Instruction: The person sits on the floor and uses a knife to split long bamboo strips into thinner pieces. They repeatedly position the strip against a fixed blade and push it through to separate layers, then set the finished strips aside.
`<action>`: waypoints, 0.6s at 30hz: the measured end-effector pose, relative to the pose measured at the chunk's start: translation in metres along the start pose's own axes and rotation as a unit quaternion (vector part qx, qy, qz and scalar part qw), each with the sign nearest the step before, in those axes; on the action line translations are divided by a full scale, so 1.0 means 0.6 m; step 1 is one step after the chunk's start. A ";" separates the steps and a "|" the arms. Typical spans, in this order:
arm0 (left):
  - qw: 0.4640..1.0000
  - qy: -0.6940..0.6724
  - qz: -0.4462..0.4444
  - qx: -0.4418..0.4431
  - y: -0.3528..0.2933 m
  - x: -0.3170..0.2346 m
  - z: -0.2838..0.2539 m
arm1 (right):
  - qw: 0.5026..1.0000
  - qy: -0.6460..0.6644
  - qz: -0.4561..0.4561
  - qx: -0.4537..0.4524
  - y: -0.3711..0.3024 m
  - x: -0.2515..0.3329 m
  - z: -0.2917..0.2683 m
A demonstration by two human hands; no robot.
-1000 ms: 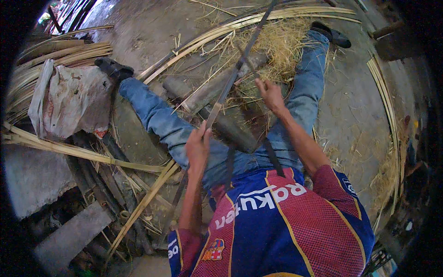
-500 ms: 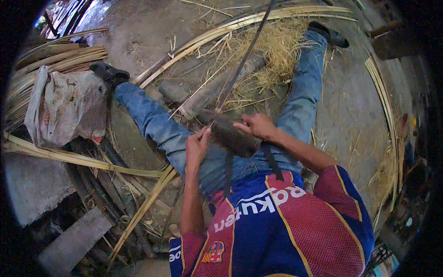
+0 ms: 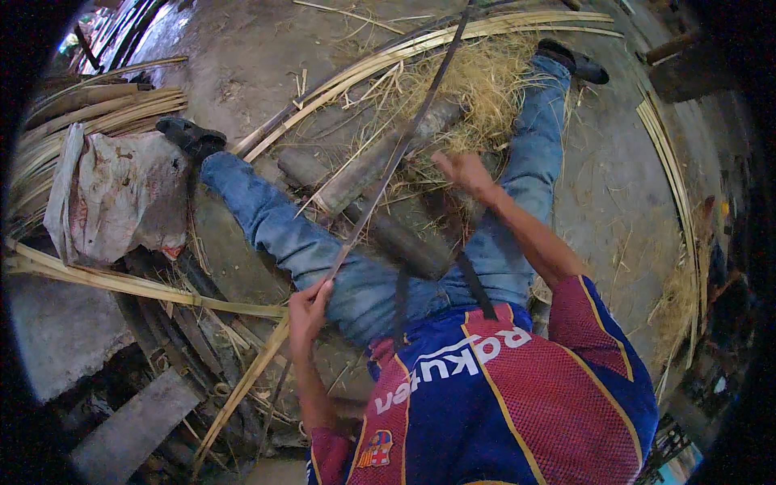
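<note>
My left hand (image 3: 309, 311) is closed around a long, thin dark strip (image 3: 373, 202), which looks like split bamboo or cane. From there the strip runs up and away past the top of the view, crossing over my left thigh and the logs. My right hand (image 3: 469, 174) is raised beside my right knee, fingers curled and somewhat blurred, apart from the strip. What it holds, if anything, I cannot make out; a dark blurred shape shows just below it. Between my thighs lies a short dark log (image 3: 400, 242), with a paler log (image 3: 372, 170) beyond it.
Fine shavings (image 3: 485, 85) are heaped by my right shin. Pale split strips (image 3: 420, 44) arc across the floor ahead. At the left are a whitish sack (image 3: 121, 194), a bundle of strips (image 3: 137, 105) and a board (image 3: 133, 424). More strips (image 3: 675, 186) curve along the right.
My left hand has moved down and left, with the strip in it. My right hand has lifted away from the log, up and forward. The strip now slants across my left thigh.
</note>
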State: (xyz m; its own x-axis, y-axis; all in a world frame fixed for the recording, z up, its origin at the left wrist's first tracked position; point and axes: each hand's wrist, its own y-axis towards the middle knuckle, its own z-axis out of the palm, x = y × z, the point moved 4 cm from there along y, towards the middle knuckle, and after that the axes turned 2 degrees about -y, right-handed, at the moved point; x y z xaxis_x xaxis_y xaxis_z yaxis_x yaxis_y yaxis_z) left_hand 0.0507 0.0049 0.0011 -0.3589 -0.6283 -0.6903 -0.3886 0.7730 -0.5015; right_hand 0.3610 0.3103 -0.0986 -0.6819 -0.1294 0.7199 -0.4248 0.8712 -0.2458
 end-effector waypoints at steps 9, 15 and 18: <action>0.998 -0.035 -0.034 0.036 -0.065 0.066 -0.059 | 0.995 -0.035 -0.077 0.051 -0.049 0.033 0.063; 0.988 0.057 -0.129 0.062 -0.086 0.058 -0.090 | 0.993 -0.088 0.004 -0.081 0.008 -0.053 0.005; 0.992 0.027 -0.104 0.070 -0.101 0.066 -0.093 | 0.971 -0.197 -0.138 -0.002 -0.013 -0.004 0.040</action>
State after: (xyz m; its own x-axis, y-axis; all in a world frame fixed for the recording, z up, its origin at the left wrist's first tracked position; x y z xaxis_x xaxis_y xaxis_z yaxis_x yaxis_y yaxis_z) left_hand 0.0126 -0.0718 0.0334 -0.3301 -0.7762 -0.5372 -0.3384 0.6285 -0.7003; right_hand 0.3514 0.2925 -0.1139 -0.7176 -0.5286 0.4535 -0.6222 0.7791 -0.0763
